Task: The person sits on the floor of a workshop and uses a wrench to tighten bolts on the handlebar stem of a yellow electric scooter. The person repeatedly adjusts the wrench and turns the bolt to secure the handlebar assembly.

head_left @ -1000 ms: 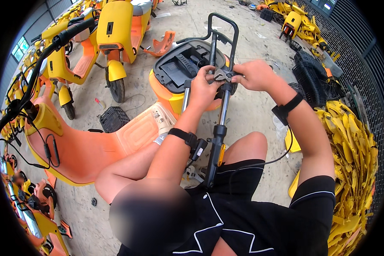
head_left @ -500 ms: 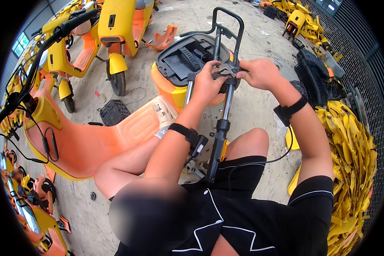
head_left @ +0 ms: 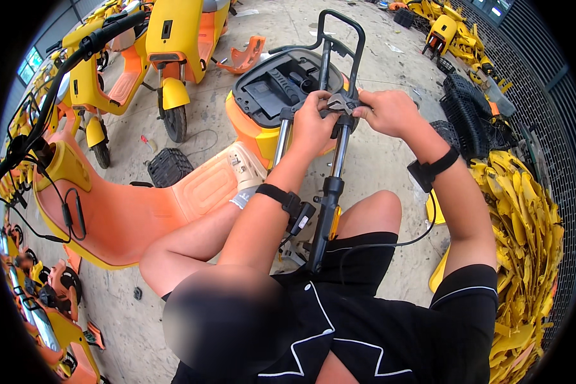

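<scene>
While right hand (head_left: 388, 114) clamps fingers on a wrench (head_left: 340, 104), left hand (head_left: 313, 125) curls beside it, grip unclear.
Wrench at 1 o'clock by the fork (head_left: 331, 200); orange-and-black seat section (head_left: 253, 133) at 12; yellow scooter (head_left: 176, 37) farther at 11.

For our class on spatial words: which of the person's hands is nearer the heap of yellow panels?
Right. In the picture, the right hand is up-left of the heap; the left hand is farther left, by the adjustable wrench.

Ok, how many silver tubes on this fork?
2: left tube, left of the left hand, its lower end hidden; right tube, below and right of that hand.
</scene>
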Available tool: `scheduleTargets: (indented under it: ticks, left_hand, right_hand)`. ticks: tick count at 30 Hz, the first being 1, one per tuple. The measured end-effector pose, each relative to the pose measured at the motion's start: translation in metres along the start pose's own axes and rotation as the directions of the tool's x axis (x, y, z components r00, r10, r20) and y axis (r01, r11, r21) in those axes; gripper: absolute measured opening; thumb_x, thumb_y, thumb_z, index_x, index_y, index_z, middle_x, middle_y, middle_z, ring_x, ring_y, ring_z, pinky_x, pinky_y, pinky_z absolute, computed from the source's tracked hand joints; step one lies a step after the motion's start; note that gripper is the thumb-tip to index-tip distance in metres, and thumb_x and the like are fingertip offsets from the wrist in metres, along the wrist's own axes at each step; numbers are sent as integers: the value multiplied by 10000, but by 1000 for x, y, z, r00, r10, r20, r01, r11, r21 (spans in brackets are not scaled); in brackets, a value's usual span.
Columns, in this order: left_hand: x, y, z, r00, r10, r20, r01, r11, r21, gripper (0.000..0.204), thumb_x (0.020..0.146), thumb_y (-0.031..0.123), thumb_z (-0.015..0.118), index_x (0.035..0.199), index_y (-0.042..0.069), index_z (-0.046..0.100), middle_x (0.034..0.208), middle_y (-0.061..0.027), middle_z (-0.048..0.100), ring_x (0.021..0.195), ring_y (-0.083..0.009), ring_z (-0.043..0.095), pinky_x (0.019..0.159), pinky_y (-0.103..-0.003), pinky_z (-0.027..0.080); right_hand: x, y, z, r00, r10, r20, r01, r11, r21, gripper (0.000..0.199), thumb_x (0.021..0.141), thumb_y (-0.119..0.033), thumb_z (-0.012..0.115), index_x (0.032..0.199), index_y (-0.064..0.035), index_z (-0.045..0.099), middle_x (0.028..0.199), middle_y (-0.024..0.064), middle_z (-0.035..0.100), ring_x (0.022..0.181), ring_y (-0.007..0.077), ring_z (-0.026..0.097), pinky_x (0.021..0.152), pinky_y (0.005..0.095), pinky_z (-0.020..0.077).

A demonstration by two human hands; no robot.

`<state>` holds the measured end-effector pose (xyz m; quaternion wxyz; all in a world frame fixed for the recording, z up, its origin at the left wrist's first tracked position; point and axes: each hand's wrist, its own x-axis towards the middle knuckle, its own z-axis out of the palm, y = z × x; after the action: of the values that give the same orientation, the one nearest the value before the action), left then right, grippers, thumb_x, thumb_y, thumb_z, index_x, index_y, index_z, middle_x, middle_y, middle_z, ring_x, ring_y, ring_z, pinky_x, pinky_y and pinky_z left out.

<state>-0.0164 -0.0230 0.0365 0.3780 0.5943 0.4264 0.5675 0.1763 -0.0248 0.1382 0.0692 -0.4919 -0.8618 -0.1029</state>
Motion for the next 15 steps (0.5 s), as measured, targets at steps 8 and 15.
scheduleTargets:
  ticks: [8,15]
  left_hand:
    - [-2,3,2,999,-7,-41,6,1000,-6,372,867,-1,725,1212,-22,587,1028,-146,770,927,-181,732,812,-304,568]
    - [-2,-2,5,998,3,-58,-6,998,-66,365,870,33,750,1198,-21,598,1015,-153,769,920,-194,739,803,-308,571]
  right_hand:
    - [-14,-39,7,935,351,58,-355,929,103,455,967,-528,603,895,-85,674,831,207,710,807,419,701,701,510,559]
    - [-28,-47,3,926,363,-104,-353,930,102,485,940,-551,642,857,-76,694,720,152,701,731,398,706,651,488,558]
